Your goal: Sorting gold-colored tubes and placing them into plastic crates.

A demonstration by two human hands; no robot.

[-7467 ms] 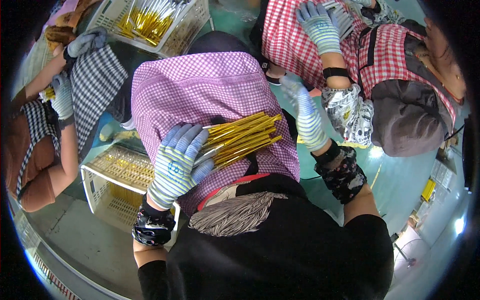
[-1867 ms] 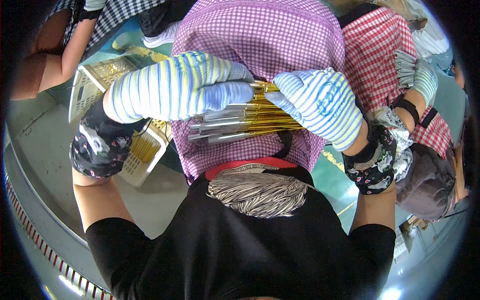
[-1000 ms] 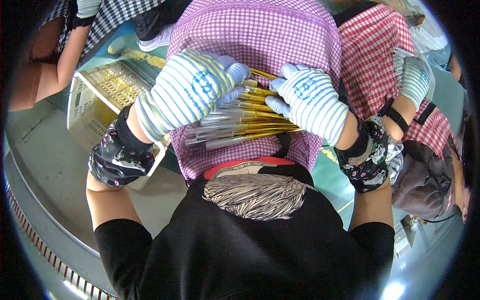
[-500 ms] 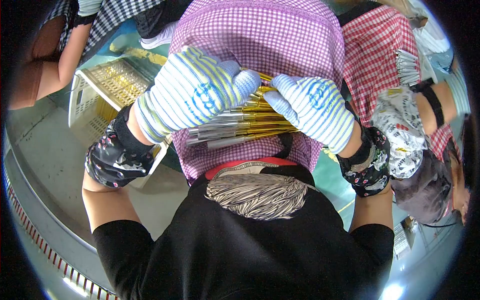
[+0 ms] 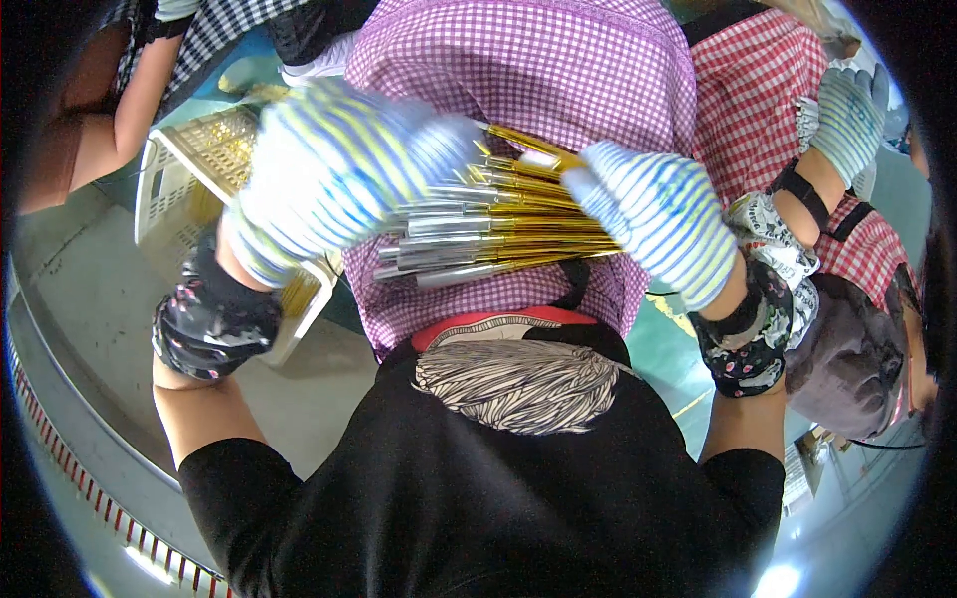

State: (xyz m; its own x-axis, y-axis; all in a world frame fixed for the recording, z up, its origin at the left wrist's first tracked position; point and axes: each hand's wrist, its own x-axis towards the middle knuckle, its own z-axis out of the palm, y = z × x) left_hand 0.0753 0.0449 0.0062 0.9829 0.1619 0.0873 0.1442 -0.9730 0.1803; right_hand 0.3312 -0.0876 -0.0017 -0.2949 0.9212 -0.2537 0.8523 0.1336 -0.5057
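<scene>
On the purple checked cloth [image 5: 558, 60] over my lap lies a bundle of slender rods [image 5: 543, 227], gold on the right and silver on the left. My right hand [image 5: 663, 219], in a blue-striped knit glove, is closed on the gold end of a rod [image 5: 513, 137] above the far side of the bundle. To the left, my left hand [image 5: 344, 179] wears a matching glove and is smeared by motion. Its fingertips come near the silver ends and the tip of the held rod; whether they grip anything does not show.
A cream plastic crate [image 5: 189, 164] with gold pieces stands at the left. At the far left is a co-worker's bare arm [image 5: 145, 110]. On the right, another person's gloved hand [image 5: 847, 125] is above a red checked cloth [image 5: 763, 75].
My left hand has moved left, away from my right hand, which has shifted slightly right and down. The co-worker's gloved hand on the right has come farther into view.
</scene>
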